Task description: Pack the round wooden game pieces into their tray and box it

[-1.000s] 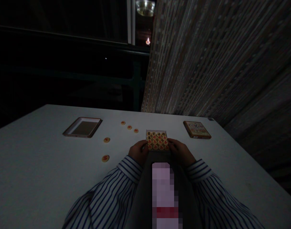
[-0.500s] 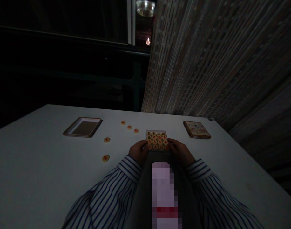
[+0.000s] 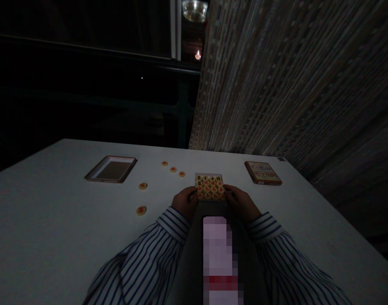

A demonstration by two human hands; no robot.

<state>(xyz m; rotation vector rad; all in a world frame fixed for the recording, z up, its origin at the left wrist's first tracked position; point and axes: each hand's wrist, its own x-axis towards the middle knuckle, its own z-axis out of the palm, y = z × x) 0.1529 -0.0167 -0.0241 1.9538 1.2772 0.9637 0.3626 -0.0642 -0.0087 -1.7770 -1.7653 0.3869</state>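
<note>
A small clear tray (image 3: pixel 208 174) filled with rows of round Chinese chess pieces (image 3: pixel 210 187), some marked in black and most in red, sits at the table's near edge. My left hand (image 3: pixel 186 201) grips its left side, fingers closed on the rim. On the opposite side my right hand (image 3: pixel 241 202) holds it in the same way. To the left lie several loose pieces with red characters: a near one (image 3: pixel 141 210), another (image 3: pixel 143 186) beyond it, and a short slanting row with a middle piece (image 3: pixel 173 169).
An open, shallow box half (image 3: pixel 92 174) lies on the white table (image 3: pixel 70 237) at the far left. A printed box lid (image 3: pixel 263 173) rests at the right. Behind the table hangs a string curtain (image 3: pixel 245 84), beside a dark railing (image 3: pixel 182 106).
</note>
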